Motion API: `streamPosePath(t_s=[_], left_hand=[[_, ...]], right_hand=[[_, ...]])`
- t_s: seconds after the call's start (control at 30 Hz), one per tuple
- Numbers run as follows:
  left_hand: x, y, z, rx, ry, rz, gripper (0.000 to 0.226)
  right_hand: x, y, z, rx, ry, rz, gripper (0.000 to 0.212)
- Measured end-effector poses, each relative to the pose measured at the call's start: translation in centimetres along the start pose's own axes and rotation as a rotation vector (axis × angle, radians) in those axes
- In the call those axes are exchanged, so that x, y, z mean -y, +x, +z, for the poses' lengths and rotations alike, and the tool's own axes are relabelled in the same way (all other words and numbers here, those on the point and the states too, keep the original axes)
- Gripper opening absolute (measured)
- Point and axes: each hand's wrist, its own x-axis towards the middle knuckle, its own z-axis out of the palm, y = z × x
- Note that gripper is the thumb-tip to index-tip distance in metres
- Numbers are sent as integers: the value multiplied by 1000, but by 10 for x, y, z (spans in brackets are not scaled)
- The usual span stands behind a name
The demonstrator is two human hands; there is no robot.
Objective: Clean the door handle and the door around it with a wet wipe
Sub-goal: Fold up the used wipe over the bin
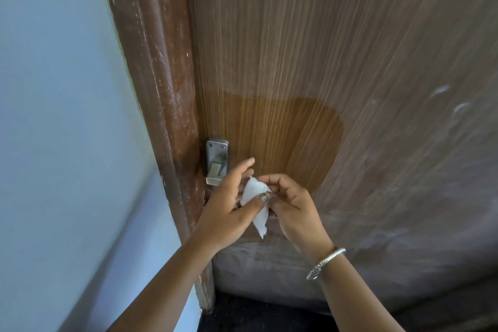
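A steel door handle (216,160) on its screwed plate sits at the left edge of a brown wood-grain door (350,48). Above and to the right of the handle, a patch of the door (283,137) looks darker, warmer and free of the dust around it. Just below the handle, both hands hold a crumpled white wet wipe (256,205). My left hand (229,205) pinches it with the thumb on top. My right hand (291,207) pinches its right side with curled fingers. The wipe touches neither the handle nor the door.
A worn, scuffed reddish-brown door frame (159,75) runs along the door's left edge. A pale blue wall (59,116) fills the left side. The lower and right parts of the door (404,210) are dusty and smeared. A metal bangle (324,264) circles the right wrist.
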Motion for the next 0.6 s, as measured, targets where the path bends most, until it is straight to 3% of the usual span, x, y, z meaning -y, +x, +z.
streamPosePath(t_s=[0.23,0.37,0.5,0.6], left_hand=[[12,-2,13,53,-191,-169,22],[14,-6,19,65,-273,-247,23],[17,-10,22,55,-315,-277,13],[18,-13,22,81,-350,-330,19]], right_hand=[[-7,-27,-15,-34,134,172,24],[-13,-38,-20,-3,205,201,17],[-19,-41,-20,-89,189,198,18],[-21,-42,-21,-131,156,201,21]])
